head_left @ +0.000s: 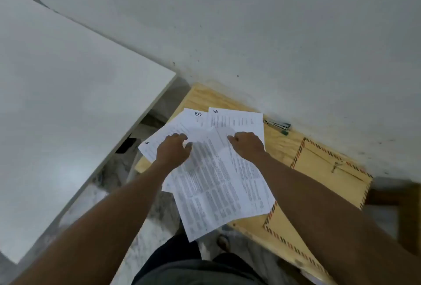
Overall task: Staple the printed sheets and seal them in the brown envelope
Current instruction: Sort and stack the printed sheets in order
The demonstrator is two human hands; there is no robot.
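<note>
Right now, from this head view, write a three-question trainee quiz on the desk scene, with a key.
1. True or false: the printed sheets are already inside the brown envelope.
2. Where does the stapler lie? A) under the left hand B) by the wall, beyond the right hand C) on the envelope
3. Fill in: the sheets lie fanned out on the wooden ____.

Key: 1 false; 2 B; 3 table

Roughly five printed sheets [211,171], one brown envelope [323,171], one stapler [278,124], two hands.
</note>
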